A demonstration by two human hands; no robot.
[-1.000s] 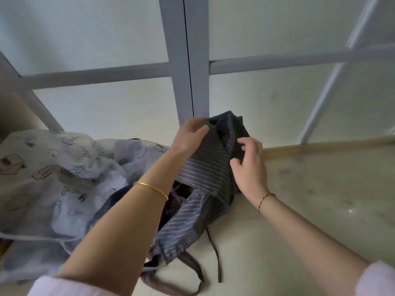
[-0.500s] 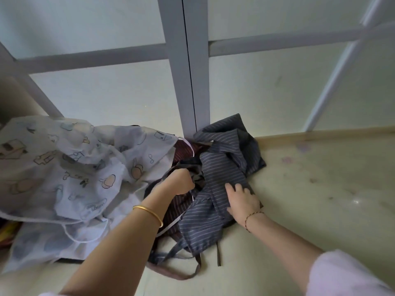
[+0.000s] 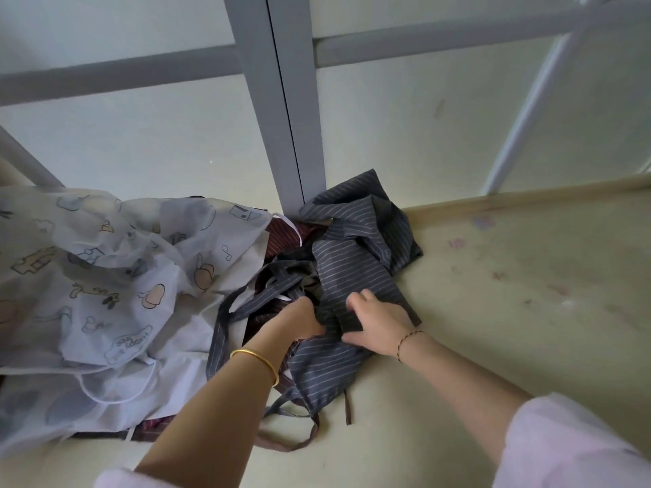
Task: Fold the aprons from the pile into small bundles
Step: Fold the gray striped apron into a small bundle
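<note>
A crumpled grey pinstriped apron (image 3: pixel 355 265) lies on the pale surface at the foot of a grey post. My left hand (image 3: pixel 299 320) reaches into its folds near the straps, fingers buried in the cloth and gripping it. My right hand (image 3: pixel 378 322) lies on the apron's lower right part, thumb and fingers pinching a fold. To the left sits the pile: a white apron printed with cartoon figures (image 3: pixel 105 287) over a maroon striped apron (image 3: pixel 281 230). Grey and brown straps (image 3: pixel 296 434) trail toward me.
The pale, stained table surface (image 3: pixel 510 311) stretches to the right. A vertical grey post (image 3: pixel 281 100) and grey rails (image 3: pixel 440 40) stand against the white wall behind; a slanted white bar (image 3: pixel 528 110) rises at the right.
The grey apron, held up in front of the post a second ago, has come down onto the surface. Both hands have lowered with it and moved closer together on the cloth.
</note>
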